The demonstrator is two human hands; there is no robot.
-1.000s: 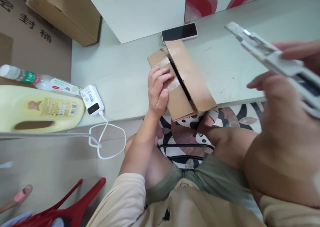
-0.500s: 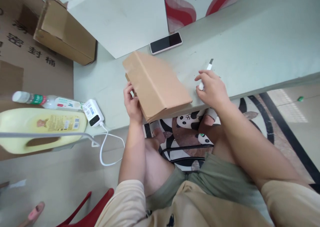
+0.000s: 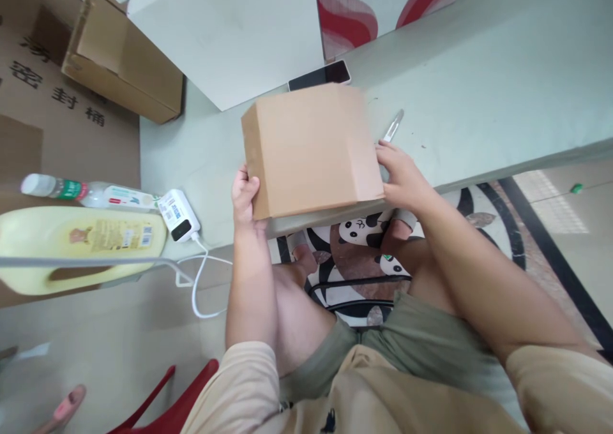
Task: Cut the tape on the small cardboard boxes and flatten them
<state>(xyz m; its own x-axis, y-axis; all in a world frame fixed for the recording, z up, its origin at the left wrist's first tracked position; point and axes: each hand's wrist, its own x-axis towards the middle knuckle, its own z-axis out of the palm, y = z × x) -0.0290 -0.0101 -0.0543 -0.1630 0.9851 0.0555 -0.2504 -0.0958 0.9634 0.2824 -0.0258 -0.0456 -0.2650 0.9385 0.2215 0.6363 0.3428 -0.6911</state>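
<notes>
A plain brown cardboard box is tilted above the front edge of the table, its broad face turned up and angled panels at both ends. My left hand grips its left end, thumb on the outside and the other fingers mostly hidden behind. At the right end, my right hand holds the panel's edge, fingertips partly out of sight. A white-handled utility knife lies on the table just beyond the right fingers, its lower end close to or under them.
A phone lies behind the cardboard, partly covered. White and red-white cartons stand at the back. On the left are a brown carton, a water bottle, a yellow jug and a white device with a cable.
The cardboard box has turned so its broad face shows more, now overlapping the phone. My right hand has let go of the utility knife and moved left onto the box's right end.
</notes>
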